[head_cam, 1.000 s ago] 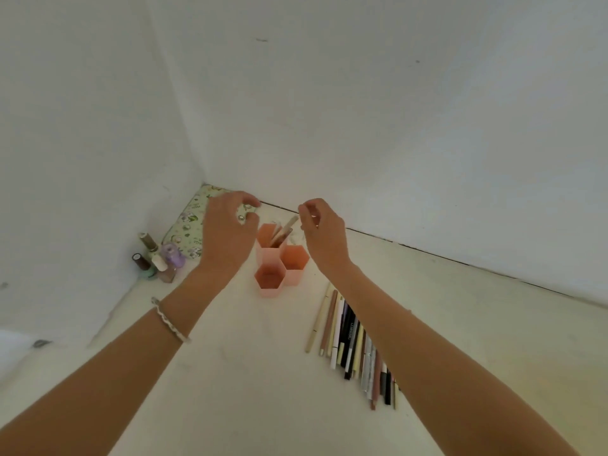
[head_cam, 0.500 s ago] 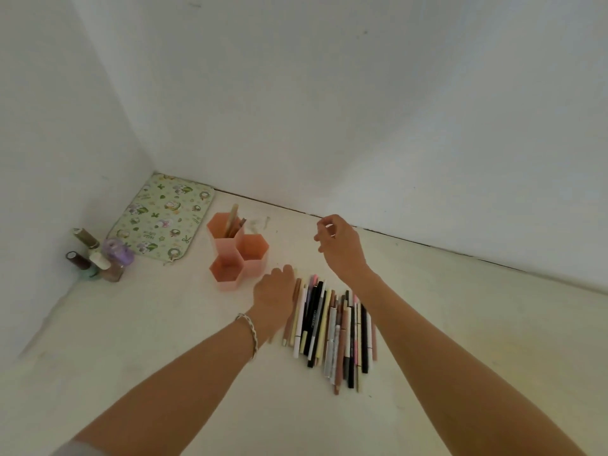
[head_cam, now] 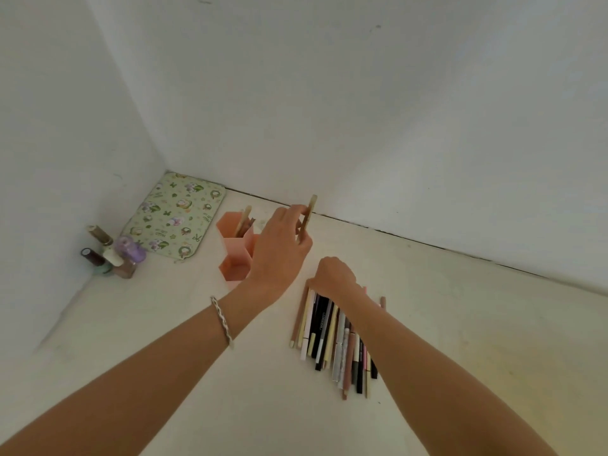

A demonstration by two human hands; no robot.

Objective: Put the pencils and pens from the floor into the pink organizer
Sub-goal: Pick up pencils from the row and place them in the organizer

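A pink hexagonal organizer [head_cam: 234, 250] stands on the floor, with a few pencils in its far cell. My left hand [head_cam: 279, 251] hovers just right of it, holding a tan pencil [head_cam: 309, 213] upright between the fingers. A row of several pens and pencils [head_cam: 332, 337] lies on the floor to the right. My right hand [head_cam: 334, 278] rests curled on the far ends of that row; whether it grips one is hidden.
A green floral pouch [head_cam: 176, 215] lies flat in the corner behind the organizer. A few small bottles [head_cam: 113, 255] stand against the left wall. White walls close in on the left and at the back.
My left hand has picked a tan pencil off the row and lifted it toward the organizer. My right hand has come down from the air onto the pens.
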